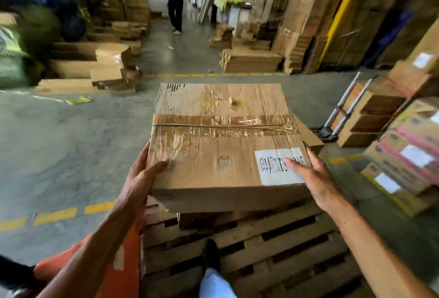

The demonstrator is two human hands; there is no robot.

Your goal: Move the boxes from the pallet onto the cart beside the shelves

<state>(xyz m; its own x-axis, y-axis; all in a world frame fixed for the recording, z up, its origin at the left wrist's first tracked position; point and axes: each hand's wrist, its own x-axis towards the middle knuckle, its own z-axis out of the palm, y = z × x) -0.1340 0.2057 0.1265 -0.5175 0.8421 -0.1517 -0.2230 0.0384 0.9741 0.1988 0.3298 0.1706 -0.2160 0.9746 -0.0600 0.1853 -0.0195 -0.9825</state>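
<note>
Taped cardboard box (pixel 223 140) at frame centre, resting on a lower box (pixel 308 136) that peeked out at its 3 o'clock edge, both atop the wooden pallet (pixel 273 245) at 6 o'clock. White label (pixel 278 167) with smeared black print at the box top's 4 o'clock corner; brown tape band across the middle.

Left hand (pixel 142 174) at the box's 8 o'clock corner, thumb laid over the top, fingers wrapped down the side wall: grasping the box. Right hand (pixel 311 176) at the 4 o'clock corner, thumb stretched flat across the label, remaining fingers hidden behind the box's side; clasping that corner. Box lifted clear or merely seated: cannot tell.

Hand truck (pixel 344 107) with silver rails at 3 o'clock, loaded with brown cartons (pixel 370 117). Printed pink-striped cartons (pixel 408 155) stacked at 4 o'clock. Flattened cardboard piles (pixel 95 69) at 10 o'clock and (pixel 251 60) at 1 o'clock. Standing person (pixel 175 0) in dark clothes at 12 o'clock, far down the aisle. Dashed yellow floor line (pixel 57 214) at 8 o'clock. Orange garment (pixel 123 262) at 7 o'clock, beneath the left forearm.
</note>
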